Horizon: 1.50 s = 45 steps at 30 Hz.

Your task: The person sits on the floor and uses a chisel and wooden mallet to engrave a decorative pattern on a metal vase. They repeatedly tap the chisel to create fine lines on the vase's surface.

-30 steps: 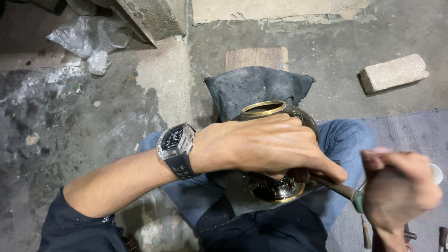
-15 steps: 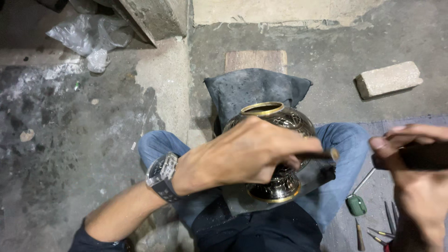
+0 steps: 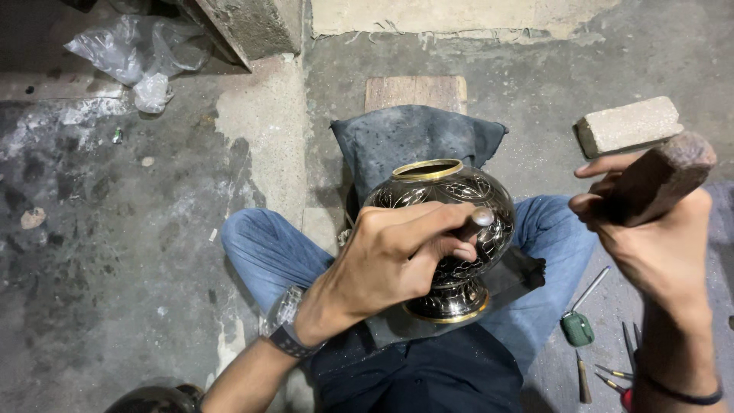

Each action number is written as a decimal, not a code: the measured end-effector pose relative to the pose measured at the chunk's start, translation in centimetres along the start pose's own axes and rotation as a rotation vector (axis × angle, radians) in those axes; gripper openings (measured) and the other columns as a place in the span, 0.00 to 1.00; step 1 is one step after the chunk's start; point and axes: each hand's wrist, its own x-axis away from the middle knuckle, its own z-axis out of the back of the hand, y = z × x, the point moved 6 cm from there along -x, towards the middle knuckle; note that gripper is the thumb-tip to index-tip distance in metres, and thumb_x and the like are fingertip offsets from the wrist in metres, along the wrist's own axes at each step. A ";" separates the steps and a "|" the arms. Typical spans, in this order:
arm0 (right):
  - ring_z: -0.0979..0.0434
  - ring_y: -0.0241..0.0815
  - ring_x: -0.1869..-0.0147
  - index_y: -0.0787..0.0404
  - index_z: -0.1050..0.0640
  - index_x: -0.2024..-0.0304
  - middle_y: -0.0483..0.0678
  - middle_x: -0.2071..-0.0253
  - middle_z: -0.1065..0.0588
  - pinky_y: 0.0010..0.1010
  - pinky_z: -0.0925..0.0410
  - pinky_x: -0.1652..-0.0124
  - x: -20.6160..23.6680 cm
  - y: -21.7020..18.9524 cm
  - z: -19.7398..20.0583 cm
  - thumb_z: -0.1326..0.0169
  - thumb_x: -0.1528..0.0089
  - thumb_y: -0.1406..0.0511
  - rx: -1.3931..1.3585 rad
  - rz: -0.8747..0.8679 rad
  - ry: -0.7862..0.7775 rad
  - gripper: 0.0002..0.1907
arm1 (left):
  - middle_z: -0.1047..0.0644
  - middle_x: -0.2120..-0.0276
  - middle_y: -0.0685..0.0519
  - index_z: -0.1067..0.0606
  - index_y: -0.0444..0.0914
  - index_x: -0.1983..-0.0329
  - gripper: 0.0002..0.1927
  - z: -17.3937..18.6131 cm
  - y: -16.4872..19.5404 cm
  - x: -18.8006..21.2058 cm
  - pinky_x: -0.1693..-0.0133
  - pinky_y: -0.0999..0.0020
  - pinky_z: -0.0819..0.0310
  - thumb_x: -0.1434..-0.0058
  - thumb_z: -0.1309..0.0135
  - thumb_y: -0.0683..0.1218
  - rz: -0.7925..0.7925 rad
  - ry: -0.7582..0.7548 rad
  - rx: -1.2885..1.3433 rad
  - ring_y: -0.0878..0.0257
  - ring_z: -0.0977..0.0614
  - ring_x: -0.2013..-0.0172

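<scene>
- I see the brass vase (image 3: 443, 229) lying tilted on my lap at the middle of the scene, its gold-rimmed mouth pointing far and its foot ring near, bedded on a dark cloth pad (image 3: 417, 138) over my jeans.
- My left hand (image 3: 390, 260) is closed around a small metal punch (image 3: 475, 222); only its round, flat-topped head shows past my fingers, so I cannot tell where the tip meets the patterned shoulder of the vase.
- The punch's long axis seems to run from that head, up and to the right, down and left into my fist toward the vase wall.
- My right hand (image 3: 650, 237) is well to the right of the vase and raised, fingers wrapped tight on a wooden mallet (image 3: 657, 180) whose blunt end points far and right.
- The relation that counts: the punch head lies left of the mallet, well apart, with a clear gap between them; the left hand is the one on the vase.
- On the floor to the right lie a green-handled tool (image 3: 579, 327) and several thin chisels (image 3: 627, 359); a brick (image 3: 628, 125) sits farther off.
</scene>
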 end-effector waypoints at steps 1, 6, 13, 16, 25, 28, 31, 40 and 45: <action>0.23 0.34 0.60 0.69 0.22 0.51 0.51 0.62 0.24 0.22 0.30 0.57 -0.3 0.0 0.2 0.38 0.40 0.75 -0.026 0.029 -0.040 0.14 | 0.16 0.56 0.47 0.24 0.34 0.46 0.16 0.0 0.1 -0.1 0.56 0.68 0.15 0.37 0.40 0.37 -0.004 -0.009 0.000 0.59 0.12 0.58; 0.20 0.39 0.56 0.66 0.24 0.52 0.51 0.58 0.23 0.21 0.26 0.56 -3.7 2.1 1.8 0.47 0.32 0.75 -0.002 0.163 -0.127 0.07 | 0.16 0.57 0.46 0.25 0.31 0.45 0.18 -0.3 -0.2 -0.3 0.59 0.72 0.13 0.39 0.47 0.31 0.013 -0.069 0.048 0.61 0.11 0.60; 0.25 0.43 0.65 0.71 0.26 0.49 0.58 0.61 0.24 0.29 0.30 0.68 -7.2 -0.4 3.3 0.53 0.32 0.68 0.467 0.363 -0.268 0.13 | 0.17 0.58 0.44 0.25 0.29 0.46 0.19 -0.2 -0.4 -0.3 0.61 0.73 0.14 0.42 0.49 0.30 -0.009 -0.085 0.059 0.60 0.11 0.60; 0.21 0.48 0.60 0.69 0.28 0.50 0.58 0.61 0.24 0.35 0.28 0.59 -5.6 -0.9 3.2 0.52 0.33 0.68 0.305 0.221 -0.179 0.12 | 0.17 0.58 0.46 0.25 0.30 0.46 0.18 -0.1 -0.2 -0.3 0.62 0.74 0.14 0.40 0.48 0.30 -0.015 -0.087 0.044 0.61 0.11 0.60; 0.21 0.46 0.57 0.65 0.26 0.48 0.55 0.59 0.23 0.35 0.28 0.57 -1.7 -1.7 0.9 0.48 0.36 0.67 0.265 0.157 -0.123 0.14 | 0.17 0.55 0.50 0.25 0.33 0.44 0.24 -0.3 0.1 -0.7 0.61 0.73 0.16 0.47 0.48 0.32 -0.072 -0.209 -0.014 0.62 0.12 0.61; 0.21 0.46 0.57 0.63 0.26 0.48 0.54 0.59 0.22 0.35 0.28 0.56 -0.6 -0.7 0.9 0.47 0.36 0.67 0.184 0.121 -0.034 0.15 | 0.17 0.52 0.50 0.25 0.36 0.44 0.27 -0.6 0.2 -1.0 0.58 0.71 0.16 0.49 0.46 0.33 -0.130 -0.268 -0.022 0.60 0.13 0.60; 0.21 0.45 0.56 0.62 0.25 0.47 0.54 0.59 0.22 0.35 0.28 0.55 1.0 1.3 0.8 0.45 0.37 0.66 0.148 0.093 0.021 0.16 | 0.17 0.54 0.51 0.24 0.39 0.42 0.30 -1.1 0.2 -1.3 0.60 0.70 0.17 0.51 0.44 0.32 -0.129 -0.353 -0.044 0.60 0.14 0.63; 0.21 0.44 0.53 0.58 0.24 0.46 0.51 0.58 0.21 0.35 0.29 0.52 5.0 3.5 1.3 0.41 0.39 0.66 0.121 0.168 0.202 0.19 | 0.18 0.65 0.53 0.26 0.45 0.38 0.34 -2.4 0.8 -2.9 0.64 0.68 0.20 0.50 0.38 0.34 -0.233 -0.648 -0.024 0.61 0.17 0.69; 0.20 0.41 0.53 0.58 0.25 0.44 0.49 0.57 0.20 0.33 0.28 0.52 5.5 4.1 -0.3 0.39 0.40 0.66 0.247 0.350 0.085 0.21 | 0.17 0.64 0.55 0.26 0.46 0.37 0.29 -2.8 0.1 -4.0 0.68 0.75 0.20 0.39 0.47 0.30 -0.211 -0.602 0.113 0.67 0.17 0.70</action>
